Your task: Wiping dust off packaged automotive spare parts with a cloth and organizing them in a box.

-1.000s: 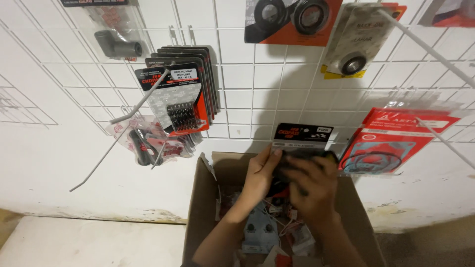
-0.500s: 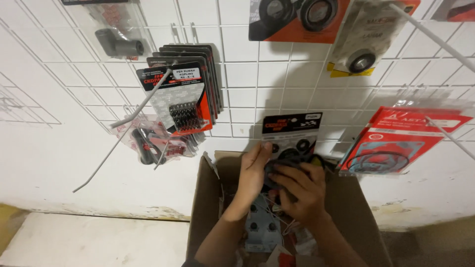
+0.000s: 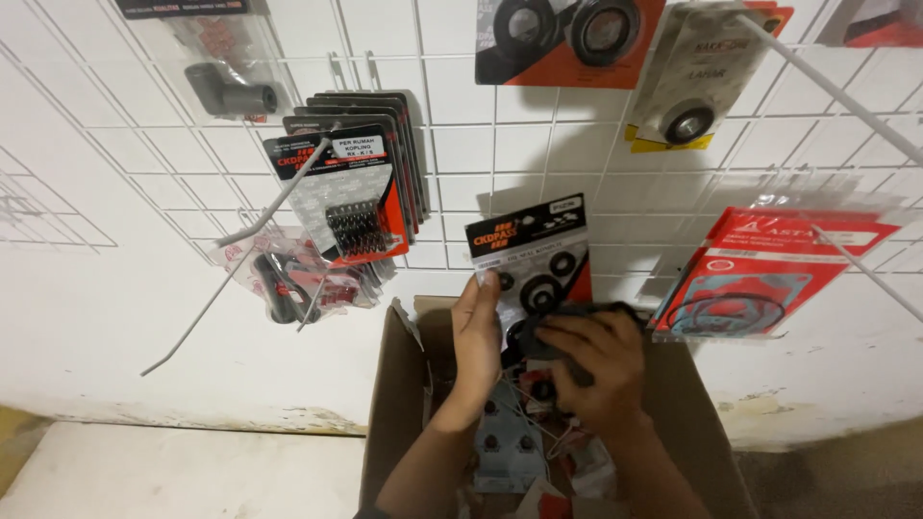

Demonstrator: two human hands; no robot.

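**Both hands on a carded seal pack above the box**

Right now I see my left hand (image 3: 478, 332) just below the middle of the frame, fingers closed on the left edge of a carded pack of black ring seals (image 3: 532, 259). The pack stands nearly upright, tilted a little to the right, its black header at the top and an orange backing showing along the right edge. My right hand (image 3: 598, 360) is to the right of it and slightly lower, fingers curled together over a bundle of dark packs (image 3: 577, 312) pressed against the lower part of that card; I cannot tell exactly how many packs are in the bundle.

Both hands sit over an open cardboard box (image 3: 389, 404) at the bottom centre of the frame. Inside it, between my forearms, lies a grey blister card with small round parts (image 3: 505, 447), with other loose packets around it that are too jumbled to make out.

Behind everything is a white wire grid panel (image 3: 461, 144) on a white wall. At the centre left hangs a stack of black and orange cards with springs (image 3: 351, 192), speared on a long wire hook (image 3: 274, 202). Below it, a clear bag with red and black parts (image 3: 298, 284) hangs. At the right, level with my hands, hangs a red gasket pack (image 3: 769, 274); at the top centre, an orange card with two large black rings (image 3: 567, 34).
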